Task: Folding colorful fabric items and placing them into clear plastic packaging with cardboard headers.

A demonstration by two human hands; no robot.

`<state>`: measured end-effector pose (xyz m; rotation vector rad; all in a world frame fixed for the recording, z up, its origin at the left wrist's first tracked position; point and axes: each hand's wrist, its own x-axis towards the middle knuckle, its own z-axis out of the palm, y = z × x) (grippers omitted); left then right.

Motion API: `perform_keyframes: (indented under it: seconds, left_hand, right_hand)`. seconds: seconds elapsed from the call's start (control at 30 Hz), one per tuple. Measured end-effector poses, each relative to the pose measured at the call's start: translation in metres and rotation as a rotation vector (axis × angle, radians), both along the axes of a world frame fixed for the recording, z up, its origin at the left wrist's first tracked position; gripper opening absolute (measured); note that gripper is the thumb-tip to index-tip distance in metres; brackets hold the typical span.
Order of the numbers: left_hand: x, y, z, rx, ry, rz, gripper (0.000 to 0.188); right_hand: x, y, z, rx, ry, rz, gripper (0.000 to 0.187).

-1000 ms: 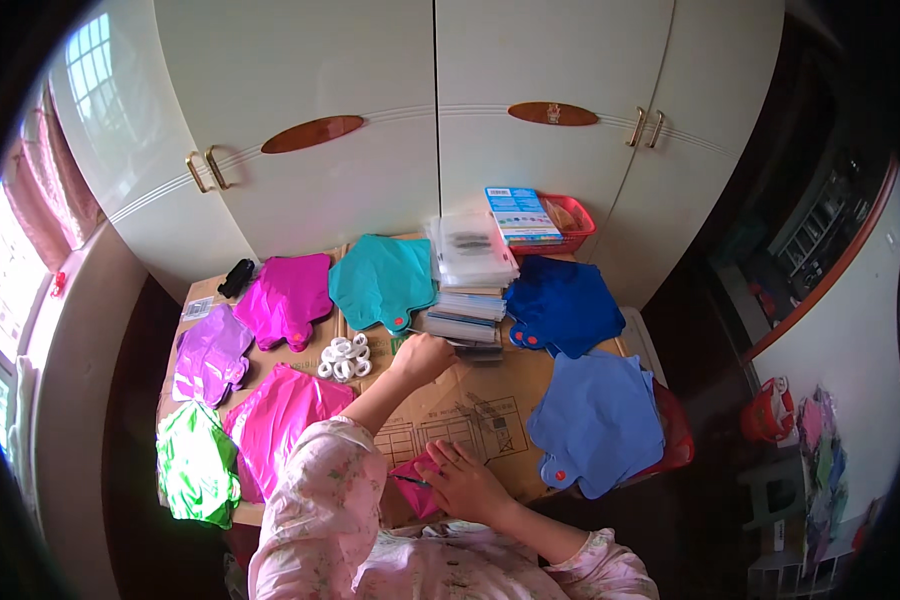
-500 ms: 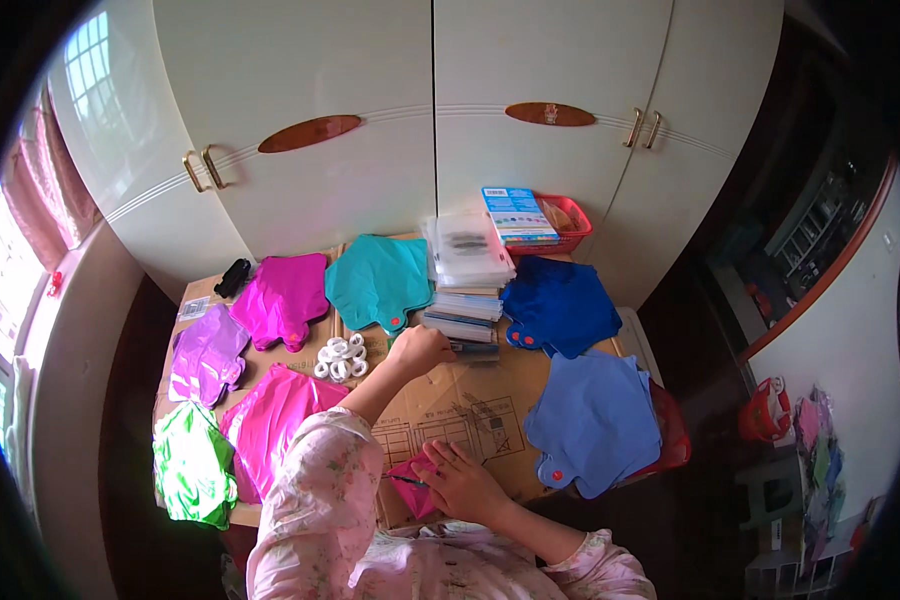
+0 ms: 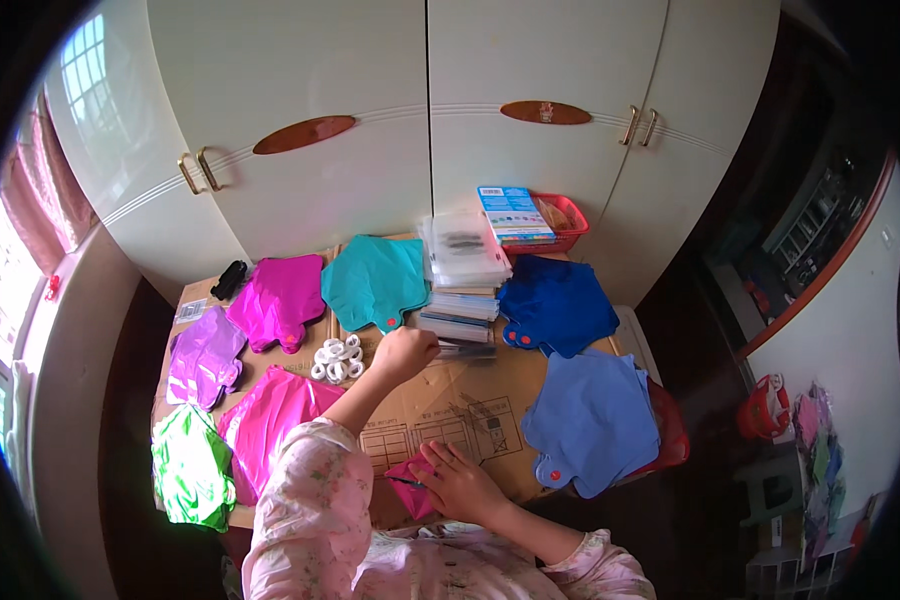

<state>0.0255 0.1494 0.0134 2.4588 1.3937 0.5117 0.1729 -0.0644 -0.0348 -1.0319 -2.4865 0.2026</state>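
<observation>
My left hand [image 3: 406, 352] reaches out over the cardboard sheet [image 3: 460, 405] and grips a clear flat packet [image 3: 464, 350] at the foot of the stack of clear packets [image 3: 461, 318]. My right hand [image 3: 460, 483] rests near the table's front edge, its fingers on a small pink foil piece [image 3: 410, 481]. A taller pile of clear packets [image 3: 464, 250] stands behind the stack. Foil balloon stacks lie around: teal [image 3: 374, 281], dark blue [image 3: 558, 303] and lighter blue [image 3: 595, 418].
Magenta [image 3: 279, 299], purple [image 3: 205, 353], pink [image 3: 270, 418] and green [image 3: 189, 467] foil stacks cover the left side. White tape rolls [image 3: 336, 359] sit by the left hand. A red basket [image 3: 562, 222] with a blue box [image 3: 513, 213] stands before white cupboard doors [image 3: 420, 110].
My left hand has closed on the clear packet and drawn it slightly off the stack. My right hand stays on the pink piece.
</observation>
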Motion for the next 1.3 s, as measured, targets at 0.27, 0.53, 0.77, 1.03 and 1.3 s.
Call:
perform_keyframes:
  seconds: [0.27, 0.53, 0.77, 1.03, 1.3]
  left_hand:
    - [-0.03, 0.006, -0.005, 0.033, -0.193, 0.079, 0.014]
    - [-0.017, 0.012, 0.0, -0.087, -0.103, 0.025, 0.018]
    - [-0.023, 0.028, -0.008, -0.422, -0.197, 0.077, 0.027]
    - [-0.01, 0.027, -0.004, -0.119, 0.01, -0.019, 0.026]
    - [-0.002, 0.024, 0.001, 0.204, 0.31, -0.227, 0.013]
  right_hand:
    - [-0.001, 0.001, 0.001, -0.015, 0.063, 0.009, 0.048]
    - [0.0, 0.0, 0.0, -0.007, 0.044, -0.003, 0.046]
    - [-0.001, 0.0, 0.005, -0.016, 0.02, 0.008, 0.045]
    - [-0.001, -0.001, 0.001, -0.026, -0.014, -0.015, 0.045]
    - [0.0, 0.0, 0.0, -0.016, 0.007, 0.003, 0.046]
